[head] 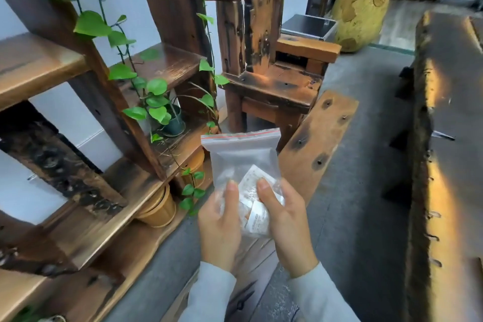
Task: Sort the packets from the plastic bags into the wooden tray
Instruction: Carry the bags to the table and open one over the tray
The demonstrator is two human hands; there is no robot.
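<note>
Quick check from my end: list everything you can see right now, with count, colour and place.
plastic bag: one, clear with a red zip strip, held upright at centre.
packets: several, white, at the bottom of the bag; exact count unclear.
wooden shelf unit: one, dark brown, left side.
trailing plant: green leaves, hanging over the shelves.
dark pot: one, dark green, on a middle shelf.
tan pots: two, on the lower shelves.
wooden chair: one, brown, behind the bag.
yellow post: one, top right.
wooden table: one, brown, right edge.
left hand: gripping the bag's lower left.
right hand: gripping its lower right.
</note>
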